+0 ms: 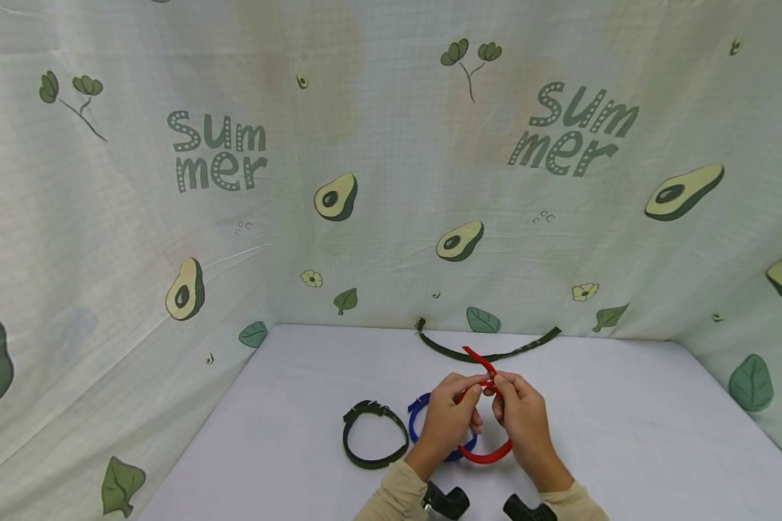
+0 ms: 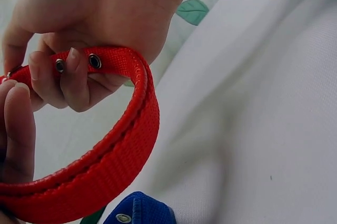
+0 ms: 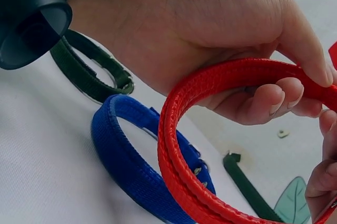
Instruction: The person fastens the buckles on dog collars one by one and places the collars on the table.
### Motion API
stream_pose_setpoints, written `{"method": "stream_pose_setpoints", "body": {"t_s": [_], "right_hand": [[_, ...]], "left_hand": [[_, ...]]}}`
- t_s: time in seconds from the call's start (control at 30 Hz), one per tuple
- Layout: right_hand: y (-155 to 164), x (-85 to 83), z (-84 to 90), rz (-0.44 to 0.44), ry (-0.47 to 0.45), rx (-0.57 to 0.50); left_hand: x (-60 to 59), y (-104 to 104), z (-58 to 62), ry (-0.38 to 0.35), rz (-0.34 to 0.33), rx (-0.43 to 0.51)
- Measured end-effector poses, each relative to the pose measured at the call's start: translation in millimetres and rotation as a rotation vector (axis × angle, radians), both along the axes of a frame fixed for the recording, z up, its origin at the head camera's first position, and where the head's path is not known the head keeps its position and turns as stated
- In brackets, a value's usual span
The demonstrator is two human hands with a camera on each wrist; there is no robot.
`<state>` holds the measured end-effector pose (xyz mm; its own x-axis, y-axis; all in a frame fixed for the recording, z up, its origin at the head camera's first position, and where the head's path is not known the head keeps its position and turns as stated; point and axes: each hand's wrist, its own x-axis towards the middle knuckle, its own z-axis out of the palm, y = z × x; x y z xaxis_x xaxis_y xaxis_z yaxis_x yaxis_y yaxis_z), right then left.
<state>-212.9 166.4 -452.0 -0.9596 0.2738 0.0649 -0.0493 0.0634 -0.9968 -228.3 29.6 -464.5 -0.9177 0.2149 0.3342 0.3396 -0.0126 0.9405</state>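
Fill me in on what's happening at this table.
A person holds a red collar above the white table, both the left hand and the right hand pinching it near its strap end. A blue collar and a closed dark green collar lie beside it; an open dark strap lies farther back.

left hand (image 1: 448, 420): raised, palm down, fingers (image 2: 68, 79) curled, thumb and forefinger pinching | right hand (image 1: 524, 416): raised beside it, fingers curled, tips pinching | fingertips of both meeting at centre, nearly touching | forearms in beige sleeves (image 1: 391, 499) angled inward from lower edge | wrists bent slightly down
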Motion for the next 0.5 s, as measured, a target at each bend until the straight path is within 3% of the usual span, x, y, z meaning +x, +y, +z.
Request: {"method": "stream_pose_setpoints", "body": {"t_s": [0.27,0.5], "right_hand": [[0.6,0.2,1.1,0.003,0.000,0.002],[2.1,-1.0,-2.1,0.026,0.062,-0.007]], "left_hand": [[-1.6,1.3,-1.9,0.050,-0.008,-0.010],[-2.4,0.6,-3.3,0.049,0.016,-0.041]]}}
